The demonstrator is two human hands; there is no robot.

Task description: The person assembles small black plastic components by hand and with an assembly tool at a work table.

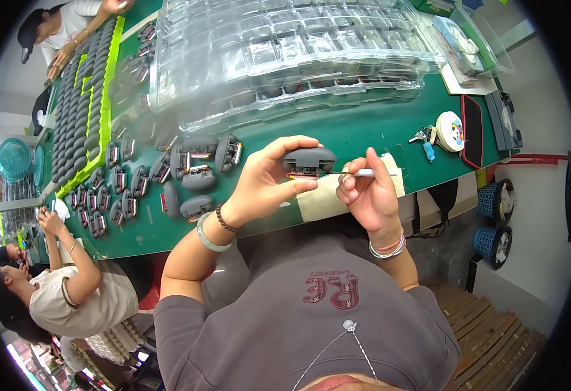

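Observation:
My left hand (269,173) grips a dark grey, rounded plastic housing (308,158) between thumb and fingers. Reddish and metallic inner parts show along its open lower side. My right hand (375,195) pinches a slim, light-grey pen-like tool (365,173). Its thin tip points left at the open side of the housing; whether it touches cannot be made out. Below the hands a pale cloth or sheet (328,201) lies at the table's near edge. Several similar grey housings (199,177) with exposed parts stand to the left of my left hand.
Stacked clear plastic trays (285,58) cover the back of the green table (390,124). A lime-green tray (106,98) full of grey pieces lies at the left. Keys (429,138), a round case (450,130) and a red-edged phone (472,130) sit right. Two other people work at the left.

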